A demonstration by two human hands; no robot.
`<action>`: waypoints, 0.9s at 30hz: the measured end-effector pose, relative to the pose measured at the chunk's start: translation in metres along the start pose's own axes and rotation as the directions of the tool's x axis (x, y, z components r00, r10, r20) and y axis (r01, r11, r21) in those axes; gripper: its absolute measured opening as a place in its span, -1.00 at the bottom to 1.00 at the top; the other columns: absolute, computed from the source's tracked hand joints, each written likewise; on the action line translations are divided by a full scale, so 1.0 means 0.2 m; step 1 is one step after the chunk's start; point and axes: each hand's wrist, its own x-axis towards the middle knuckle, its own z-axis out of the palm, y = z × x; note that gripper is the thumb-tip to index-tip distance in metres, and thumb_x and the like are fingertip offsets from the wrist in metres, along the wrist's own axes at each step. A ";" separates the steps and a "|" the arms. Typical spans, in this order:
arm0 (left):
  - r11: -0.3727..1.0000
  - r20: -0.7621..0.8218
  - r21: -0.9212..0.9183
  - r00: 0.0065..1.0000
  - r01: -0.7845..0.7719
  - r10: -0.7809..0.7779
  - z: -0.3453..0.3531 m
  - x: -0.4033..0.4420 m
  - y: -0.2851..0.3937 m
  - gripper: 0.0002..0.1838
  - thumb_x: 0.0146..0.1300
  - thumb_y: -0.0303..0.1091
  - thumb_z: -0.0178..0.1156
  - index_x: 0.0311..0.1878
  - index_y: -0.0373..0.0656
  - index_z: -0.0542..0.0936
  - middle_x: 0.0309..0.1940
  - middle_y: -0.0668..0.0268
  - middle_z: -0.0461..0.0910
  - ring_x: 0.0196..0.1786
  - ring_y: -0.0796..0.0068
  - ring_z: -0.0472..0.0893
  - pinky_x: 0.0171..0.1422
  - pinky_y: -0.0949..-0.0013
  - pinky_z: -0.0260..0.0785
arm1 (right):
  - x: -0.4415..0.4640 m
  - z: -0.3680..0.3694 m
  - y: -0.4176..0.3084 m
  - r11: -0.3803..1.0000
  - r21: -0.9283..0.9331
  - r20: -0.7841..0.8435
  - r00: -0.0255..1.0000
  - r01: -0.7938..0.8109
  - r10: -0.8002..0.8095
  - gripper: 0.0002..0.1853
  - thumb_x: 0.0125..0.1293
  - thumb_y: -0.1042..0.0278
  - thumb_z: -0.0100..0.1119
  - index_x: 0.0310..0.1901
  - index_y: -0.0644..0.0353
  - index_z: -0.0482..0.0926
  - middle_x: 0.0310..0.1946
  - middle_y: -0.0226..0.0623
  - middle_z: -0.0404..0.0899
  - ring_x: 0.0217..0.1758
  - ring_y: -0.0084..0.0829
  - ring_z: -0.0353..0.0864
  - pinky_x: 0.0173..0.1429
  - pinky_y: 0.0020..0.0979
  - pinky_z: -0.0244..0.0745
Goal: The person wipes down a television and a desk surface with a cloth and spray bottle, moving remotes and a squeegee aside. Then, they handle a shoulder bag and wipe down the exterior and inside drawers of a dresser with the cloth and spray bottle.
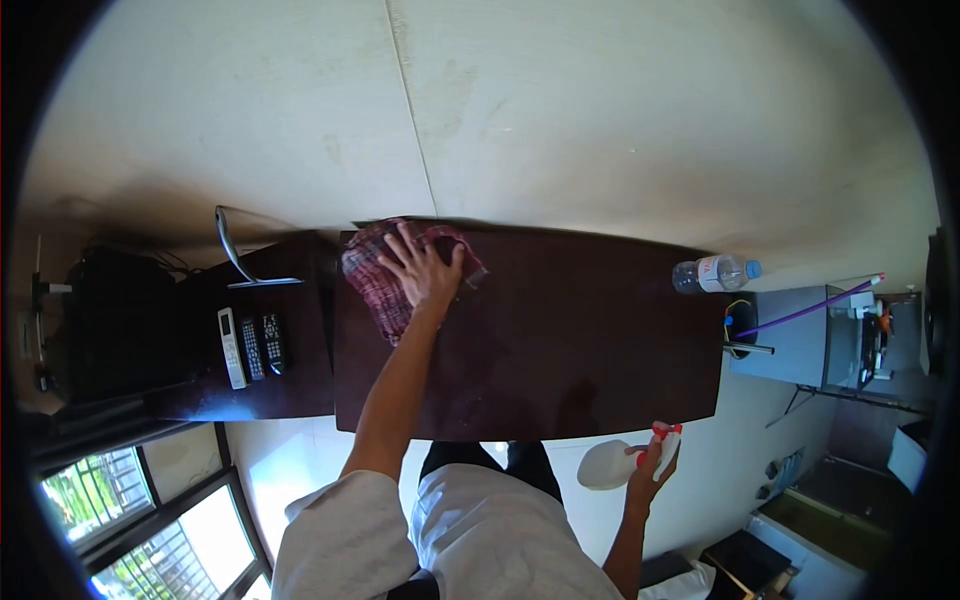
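My left hand [427, 275] lies flat with fingers spread on a crumpled red and purple checked cloth [367, 272]. The cloth rests on the back left part of a dark brown tabletop [570, 330], close to the wall. Beyond the table's front edge, my right hand [645, 485] is closed around the neck of a spray bottle [604, 467]. This bottle has a whitish body and a red and white trigger head; it is tilted on its side, apart from the table.
A clear plastic water bottle [715, 274] lies at the table's back right. Several remote controls [252, 345] and a curved metal stand [235, 250] are on the dark cabinet at left. A purple stick [805, 312] leans from a dark container [740, 320] at right.
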 end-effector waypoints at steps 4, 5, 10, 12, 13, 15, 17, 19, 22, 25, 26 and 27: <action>0.999 -0.042 0.013 0.998 -0.053 0.054 0.04 -0.11 0.31 -0.10 0.35 0.41 -0.15 0.39 -0.23 0.46 0.62 -0.09 -0.20 0.63 -0.25 -0.26 0.53 -0.50 -0.52 | 0.20 -0.07 -0.03 0.990 -0.008 0.023 0.990 0.142 -0.142 -0.61 0.46 0.19 0.02 0.12 0.34 0.45 0.02 -0.15 0.53 -0.39 -0.40 0.59 -0.17 -0.34 0.49; 0.998 0.015 -0.012 0.998 -0.054 0.054 0.03 -0.14 0.37 -0.12 0.35 0.41 -0.15 0.40 -0.20 0.45 0.62 -0.10 -0.20 0.63 -0.24 -0.26 0.53 -0.49 -0.53 | 0.26 -0.10 -0.01 0.977 -0.070 0.056 0.979 0.200 -0.196 -0.59 0.48 0.23 -0.02 0.18 0.39 0.40 0.08 -0.13 0.54 -0.41 -0.39 0.60 -0.18 -0.36 0.50; 0.992 0.105 -0.090 0.989 -0.092 0.101 0.00 -0.24 0.72 -0.13 0.35 0.40 -0.12 0.37 -0.20 0.49 0.62 -0.09 -0.17 0.63 -0.25 -0.25 0.54 -0.47 -0.49 | 0.55 -0.18 0.07 0.902 -0.081 0.048 0.906 0.424 -0.422 -0.55 0.52 0.19 -0.04 0.23 0.40 0.34 0.11 -0.06 0.52 -0.28 -0.38 0.63 -0.01 -0.36 0.51; 0.987 0.085 -0.092 0.987 -0.131 0.139 0.02 -0.29 0.83 -0.13 0.34 0.40 -0.12 0.37 -0.21 0.49 0.61 -0.09 -0.16 0.63 -0.25 -0.24 0.55 -0.47 -0.48 | 0.61 -0.21 0.11 0.891 -0.092 0.041 0.895 0.445 -0.444 -0.51 0.55 0.11 -0.07 0.26 0.40 0.30 0.17 -0.03 0.47 -0.20 -0.36 0.64 0.09 -0.33 0.50; 0.981 0.062 -0.118 0.984 -0.157 0.165 0.01 -0.33 0.91 -0.13 0.34 0.40 -0.11 0.38 -0.20 0.48 0.61 -0.08 -0.14 0.63 -0.25 -0.23 0.55 -0.47 -0.45 | 0.63 -0.19 0.08 0.902 -0.077 0.020 0.905 0.425 -0.425 -0.48 0.56 0.06 -0.10 0.27 0.39 0.28 0.21 -0.02 0.44 -0.15 -0.35 0.65 0.16 -0.31 0.48; 0.960 0.033 -0.165 0.971 -0.227 0.235 0.04 -0.43 1.06 -0.14 0.33 0.40 -0.10 0.39 -0.18 0.47 0.61 -0.08 -0.13 0.63 -0.24 -0.21 0.55 -0.47 -0.44 | 0.67 -0.20 0.08 0.912 -0.069 -0.001 0.914 0.405 -0.406 -0.43 0.58 -0.02 -0.15 0.29 0.38 0.24 0.27 0.00 0.39 -0.08 -0.33 0.66 0.23 -0.27 0.47; 0.924 0.009 -0.233 0.949 -0.303 0.314 0.07 -0.55 1.20 -0.16 0.33 0.39 -0.08 0.38 -0.15 0.49 0.61 -0.08 -0.12 0.63 -0.23 -0.20 0.56 -0.46 -0.42 | 0.73 -0.21 0.12 0.911 -0.089 0.005 0.915 0.402 -0.403 -0.39 0.59 -0.09 -0.20 0.31 0.38 0.20 0.30 0.02 0.36 -0.05 -0.31 0.67 0.23 -0.25 0.48; 0.882 0.061 -0.277 0.909 -0.381 0.412 0.05 -0.66 1.31 -0.18 0.32 0.38 -0.05 0.35 -0.12 0.53 0.61 -0.05 -0.10 0.63 -0.20 -0.20 0.57 -0.44 -0.40 | 0.75 -0.20 0.13 0.898 -0.088 -0.015 0.901 0.431 -0.434 -0.36 0.58 -0.13 -0.22 0.31 0.38 0.19 0.30 0.02 0.36 -0.04 -0.30 0.68 0.21 -0.23 0.50; 0.819 0.144 -0.308 0.827 -0.484 0.543 0.00 -0.84 1.38 -0.21 0.31 0.38 -0.03 0.30 -0.10 0.57 0.62 0.02 -0.08 0.65 -0.13 -0.19 0.59 -0.39 -0.38 | 0.76 -0.19 0.16 0.875 -0.101 -0.043 0.876 0.474 -0.480 -0.32 0.57 -0.21 -0.28 0.29 0.37 0.23 0.24 -0.01 0.42 -0.06 -0.28 0.69 0.13 -0.26 0.55; 0.747 0.122 -0.375 0.769 -0.549 0.627 0.02 -0.90 1.31 -0.19 0.30 0.39 -0.02 0.30 -0.12 0.57 0.63 0.15 -0.07 0.67 0.03 -0.19 0.62 -0.31 -0.37 | 0.79 -0.18 0.20 0.864 -0.087 -0.076 0.862 0.495 -0.502 -0.32 0.56 -0.22 -0.24 0.28 0.34 0.26 0.21 -0.05 0.45 -0.05 -0.27 0.68 0.09 -0.27 0.57; 0.749 0.122 -0.371 0.771 -0.549 0.625 0.02 -0.90 1.26 -0.18 0.30 0.39 -0.02 0.32 -0.12 0.56 0.63 0.16 -0.07 0.67 0.04 -0.19 0.62 -0.30 -0.37 | 0.79 -0.18 0.21 0.867 -0.078 -0.092 0.862 0.493 -0.498 -0.33 0.55 -0.22 -0.21 0.28 0.34 0.26 0.21 -0.05 0.45 -0.04 -0.27 0.68 0.09 -0.26 0.58; 0.751 0.121 -0.367 0.772 -0.549 0.624 0.01 -0.89 1.19 -0.17 0.30 0.40 -0.03 0.33 -0.13 0.54 0.64 0.17 -0.08 0.67 0.05 -0.20 0.62 -0.29 -0.37 | 0.78 -0.18 0.20 0.876 -0.103 -0.098 0.872 0.471 -0.480 -0.34 0.55 -0.20 -0.17 0.28 0.33 0.26 0.18 -0.05 0.47 -0.03 -0.27 0.67 0.10 -0.26 0.58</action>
